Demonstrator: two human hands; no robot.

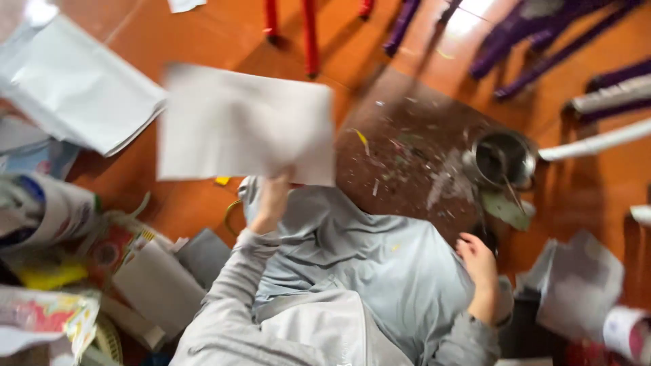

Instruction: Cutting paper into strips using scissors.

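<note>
Above the lap, motion blur smears the white sheet point(245, 123); the left hand point(270, 198) pinches its lower edge, the empty right hand point(478, 261) resting at four o'clock.

Motion blurs the white sheet point(244, 125); it hides the left hand's point(270, 200) fingertips. Chair legs point(308, 34) at twelve o'clock are cut off.

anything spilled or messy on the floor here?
Yes. Small scraps and debris are scattered on the dark floor mat beside the metal pot. Loose papers lie strewn at left.
</note>
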